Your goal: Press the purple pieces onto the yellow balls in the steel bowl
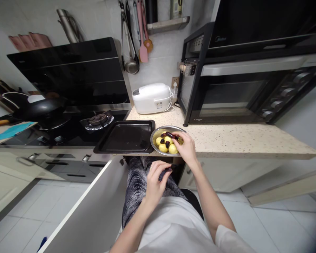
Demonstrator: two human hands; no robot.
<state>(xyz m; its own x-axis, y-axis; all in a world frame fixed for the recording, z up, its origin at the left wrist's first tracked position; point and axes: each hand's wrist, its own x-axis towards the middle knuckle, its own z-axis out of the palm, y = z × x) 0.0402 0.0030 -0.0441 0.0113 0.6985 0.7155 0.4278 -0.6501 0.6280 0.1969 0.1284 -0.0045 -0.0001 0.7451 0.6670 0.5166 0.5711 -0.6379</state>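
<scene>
A round metal bowl [153, 143] on the counter holds several pale yellow round pieces [163, 148] and several dark purple pieces [162, 141]. Over its right side, my right hand [185, 146] has its fingers closed on a long dark piece [170, 135] at the top of the pile. Below the counter edge, in front of my lap, my left hand [156, 179] is curled with thumb and fingers round a small dark item [168, 169], mostly hidden. A black baking tray [126, 137] lies left of the bowl, close beside it.
Behind the bowl stands a white appliance [152, 99] with a cord. An oven [234, 91] is at the right, a stove with a black wok [43, 109] at the left. An open cabinet door [94, 207] stands left of my legs. Utensils [143, 51] hang on the wall.
</scene>
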